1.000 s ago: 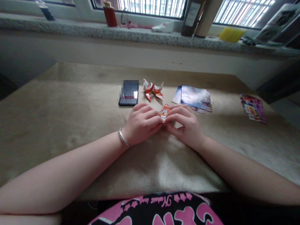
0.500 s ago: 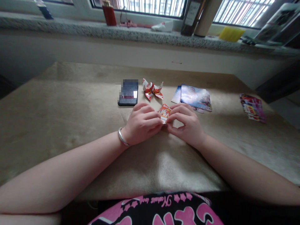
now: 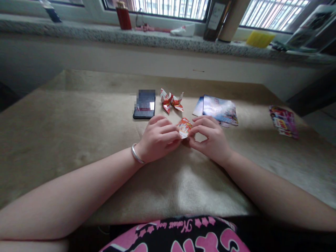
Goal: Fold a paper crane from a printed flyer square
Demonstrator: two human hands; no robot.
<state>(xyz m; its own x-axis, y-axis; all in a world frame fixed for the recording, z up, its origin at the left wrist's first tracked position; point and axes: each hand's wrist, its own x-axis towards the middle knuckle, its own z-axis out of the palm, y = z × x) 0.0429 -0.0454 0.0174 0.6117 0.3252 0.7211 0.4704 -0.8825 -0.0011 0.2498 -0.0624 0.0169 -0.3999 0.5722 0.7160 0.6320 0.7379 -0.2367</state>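
Observation:
My left hand point(image 3: 159, 137) and my right hand point(image 3: 210, 137) meet at the middle of the table, both pinched on a small folded piece of red, orange and white printed paper point(image 3: 184, 127). Most of that paper is hidden between my fingers. A silver bracelet point(image 3: 137, 154) sits on my left wrist. Just beyond my hands lies a finished folded paper shape point(image 3: 171, 100) in the same red and white print.
A dark phone point(image 3: 144, 104) lies left of the folded shape. A stack of blue picture cards point(image 3: 219, 110) lies to the right, and a colourful printed sheet point(image 3: 284, 121) farther right. The beige cloth-covered table point(image 3: 78, 119) ends at a stone windowsill point(image 3: 105, 33) with a red container point(image 3: 123, 15) and bottles.
My hands have shifted slightly and more of the small paper now shows between my fingertips. Everything else on the table is unchanged.

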